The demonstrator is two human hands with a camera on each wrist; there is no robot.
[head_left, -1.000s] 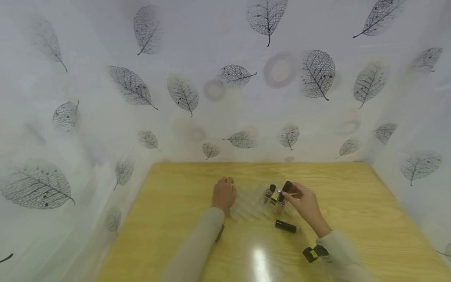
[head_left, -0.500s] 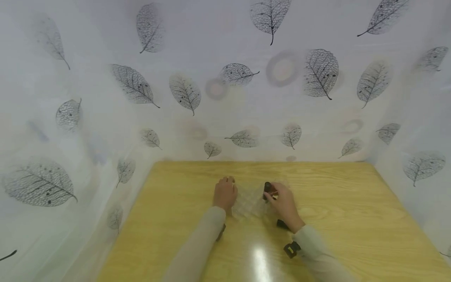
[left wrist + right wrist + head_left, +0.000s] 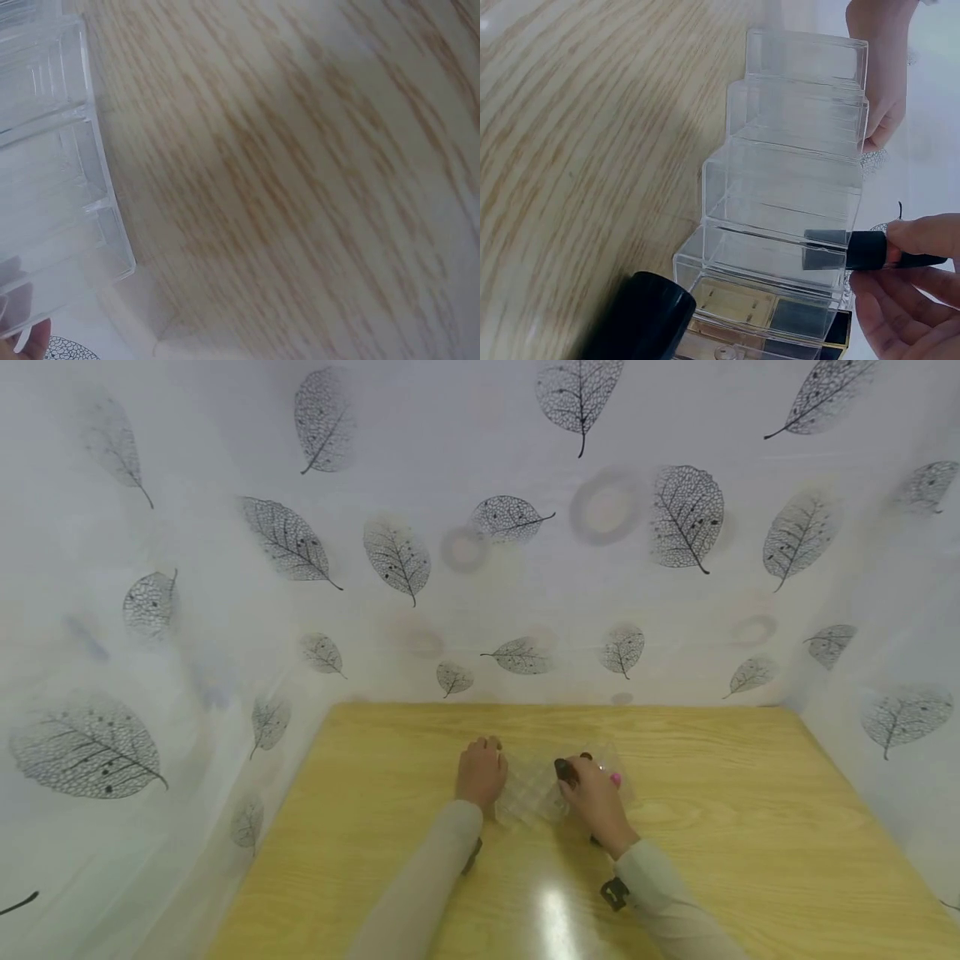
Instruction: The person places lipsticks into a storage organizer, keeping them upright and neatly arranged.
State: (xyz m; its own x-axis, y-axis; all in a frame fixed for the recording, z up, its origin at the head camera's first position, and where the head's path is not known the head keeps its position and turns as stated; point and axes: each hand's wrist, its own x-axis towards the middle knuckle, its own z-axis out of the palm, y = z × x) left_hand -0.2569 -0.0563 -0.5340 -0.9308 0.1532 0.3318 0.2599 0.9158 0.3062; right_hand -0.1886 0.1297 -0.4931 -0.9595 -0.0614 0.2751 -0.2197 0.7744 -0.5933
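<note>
A clear stepped cosmetics organizer (image 3: 532, 789) stands on the wooden table, its tiers seen from the side in the right wrist view. My right hand (image 3: 596, 797) pinches a black lipstick tube (image 3: 866, 250) with a coppery band. The tube's far end shows through the clear wall of one compartment; whether it touches the bottom I cannot tell. At the organizer's left end my left hand (image 3: 482, 772) grips its side, and only a bit of its fingers (image 3: 36, 341) shows in the left wrist view. Most left compartments look bare.
A second black tube (image 3: 641, 319) lies on the table in front of the organizer, mostly hidden by my right hand in the head view. Cosmetics with black and gold parts (image 3: 735, 300) fill the right end, near a pink item (image 3: 616, 779). A leaf-patterned curtain (image 3: 480, 602) surrounds the table.
My right hand has carried the black lipstick tube leftward from the organizer's filled right end and lowered it toward a compartment. My left hand has stayed at the left end.
</note>
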